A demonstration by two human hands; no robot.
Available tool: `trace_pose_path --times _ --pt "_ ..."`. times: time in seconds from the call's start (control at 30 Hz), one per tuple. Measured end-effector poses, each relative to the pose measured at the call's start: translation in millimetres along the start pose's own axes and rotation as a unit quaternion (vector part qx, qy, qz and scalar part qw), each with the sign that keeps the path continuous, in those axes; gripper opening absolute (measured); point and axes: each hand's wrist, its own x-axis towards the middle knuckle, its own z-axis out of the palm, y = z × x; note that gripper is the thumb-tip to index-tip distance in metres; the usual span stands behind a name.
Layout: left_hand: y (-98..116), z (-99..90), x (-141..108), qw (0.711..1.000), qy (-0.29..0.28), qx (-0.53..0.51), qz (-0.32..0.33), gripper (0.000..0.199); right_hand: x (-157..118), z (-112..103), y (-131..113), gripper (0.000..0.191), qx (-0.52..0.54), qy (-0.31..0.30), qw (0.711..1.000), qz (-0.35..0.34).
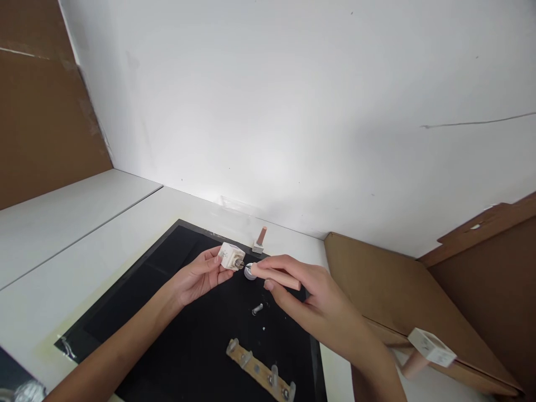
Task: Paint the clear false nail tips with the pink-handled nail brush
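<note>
L fingers (209, 264) hold white btl (229, 257); R fingers (280, 261) pinch pink cap (276, 277), off, stem (245, 266) at neck (239, 263); clear tips (274, 376) prob. uncoated.

– How is the left hand (201, 277) set?
– Palm turned upward, thumb opposing the bent fingers in a grip, its bare left forearm (121, 349) slanting away below and to the left of that hand
– And the right hand (320, 287)?
– Just right of the left hand, not touching it, back uppermost, thumb and index finger pinching, the bare right forearm (371, 360) lower and farther right
</note>
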Motion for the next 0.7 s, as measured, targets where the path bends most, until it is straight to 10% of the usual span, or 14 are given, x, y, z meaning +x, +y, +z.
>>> trace_pose_path --times 0.7 --pt "-0.5 -2.9 -0.3 1.000 0.010 0.018 0.003 0.037 -1.6 1.6 -0.5 0.026 0.006 0.003 1.000 0.000"
